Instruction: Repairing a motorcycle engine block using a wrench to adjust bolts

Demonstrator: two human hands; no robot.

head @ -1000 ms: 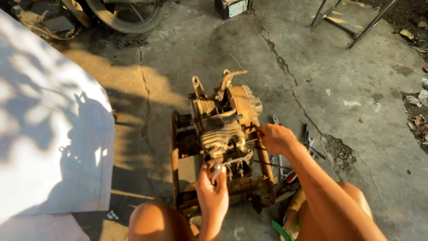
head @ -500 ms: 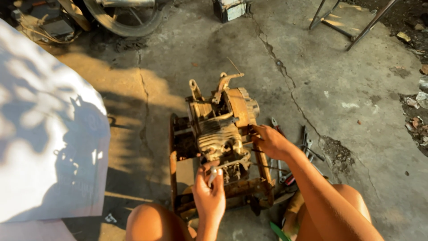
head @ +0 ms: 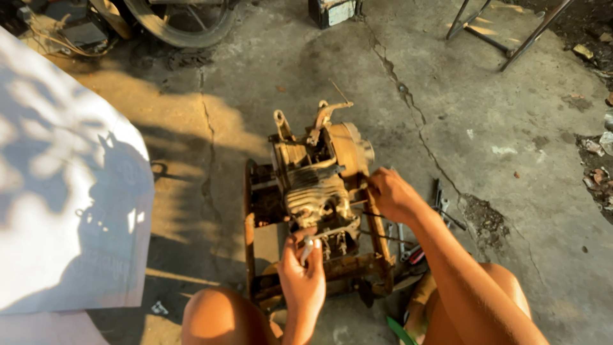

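The small finned engine (head: 319, 185) sits in a rusty frame (head: 250, 236) on the cracked concrete floor (head: 498, 115). The left hand (head: 303, 275) pinches a thin metal tool (head: 307, 250) at its near side; the right hand (head: 391, 195) is closed against its flank, tools (head: 440, 214) just beside.

Open cracked concrete floor (head: 511, 128) above and to the right of the engine (head: 319, 185), free for reaching. Blocked on the left by a large white sheet (head: 64, 191), close beside the rusty frame (head: 250, 223). Cluttered on the lower right by what look like loose tools (head: 440, 211).
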